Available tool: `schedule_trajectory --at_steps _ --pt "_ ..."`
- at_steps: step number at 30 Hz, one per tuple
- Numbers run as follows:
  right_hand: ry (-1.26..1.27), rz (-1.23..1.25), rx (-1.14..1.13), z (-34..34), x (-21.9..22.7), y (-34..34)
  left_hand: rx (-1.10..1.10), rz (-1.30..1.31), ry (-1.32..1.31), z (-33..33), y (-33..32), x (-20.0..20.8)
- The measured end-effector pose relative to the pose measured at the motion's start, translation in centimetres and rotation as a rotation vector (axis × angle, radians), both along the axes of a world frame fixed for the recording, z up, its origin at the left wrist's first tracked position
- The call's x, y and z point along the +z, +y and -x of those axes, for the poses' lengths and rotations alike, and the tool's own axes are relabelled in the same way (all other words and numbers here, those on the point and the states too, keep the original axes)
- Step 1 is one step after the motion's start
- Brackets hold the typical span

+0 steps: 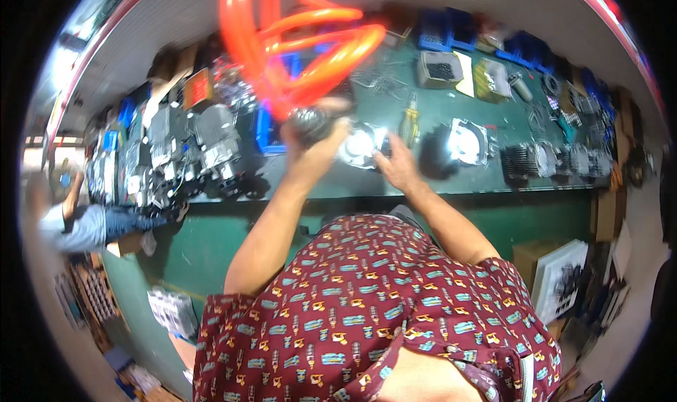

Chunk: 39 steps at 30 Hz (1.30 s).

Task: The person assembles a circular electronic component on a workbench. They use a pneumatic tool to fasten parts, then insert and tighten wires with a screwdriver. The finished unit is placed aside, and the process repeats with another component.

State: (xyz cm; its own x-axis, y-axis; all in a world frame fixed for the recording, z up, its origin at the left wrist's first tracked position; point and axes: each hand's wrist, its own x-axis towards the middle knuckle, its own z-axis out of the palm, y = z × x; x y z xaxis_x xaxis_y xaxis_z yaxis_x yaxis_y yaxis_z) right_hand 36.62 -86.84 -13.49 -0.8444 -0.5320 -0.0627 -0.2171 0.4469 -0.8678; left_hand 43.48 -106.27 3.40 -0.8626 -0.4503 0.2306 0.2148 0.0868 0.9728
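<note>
– Two hands are working; what does each have?
– The left hand (319, 150) has its fingers clamped around a dark tool (312, 125), apparently hose-fed. The right hand (400, 165) has thumb and forefinger slightly apart at the right edge of a shiny metal part (358, 147), which sits between both hands' fingers.
– How would you do it well?
– I'd steady the part with the right fingers, clear of the tool's tip, hold the tool square, and let the coiled orange hose (271, 84) hang slack above the left fingers.
– What's unclear?
– The tip, lost in blur behind the left fingers; whether the right fingers truly grip, I cannot tell. Glare washes out the part, and the frame's top cuts off the hose.
</note>
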Motion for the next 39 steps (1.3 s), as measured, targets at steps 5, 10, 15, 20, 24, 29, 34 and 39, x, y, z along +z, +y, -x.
schedule_trajectory --at_steps 5,10,15,20,24,29,34,39 --pt "0.101 0.049 0.036 0.5 -0.5 0.7 -0.005 -0.073 0.162 -1.6 1.0 0.0" --pt "0.109 0.060 0.022 0.3 -0.5 0.5 0.008 -0.081 0.134 -1.8 1.8 -1.9" --pt "0.082 0.041 0.002 0.1 -0.2 0.5 0.045 -0.096 0.110 -2.0 2.6 -3.3" --pt "0.064 0.025 0.011 0.2 -0.1 0.5 0.048 -0.129 0.114 -1.8 3.0 -3.8" --pt "0.072 0.012 -0.010 0.2 -0.1 0.3 -0.005 -0.027 -0.005 -1.7 3.4 -2.1" --pt "0.328 0.101 0.091 1.2 -0.3 -0.2 -0.345 -0.052 -0.048 1.0 5.8 0.4" --pt "0.037 0.312 0.136 0.1 2.5 -0.1 -0.466 0.102 -0.065 1.3 6.9 -1.1" --pt "0.028 0.297 0.182 0.5 3.0 1.1 -0.444 0.274 0.037 1.4 6.9 -0.4"
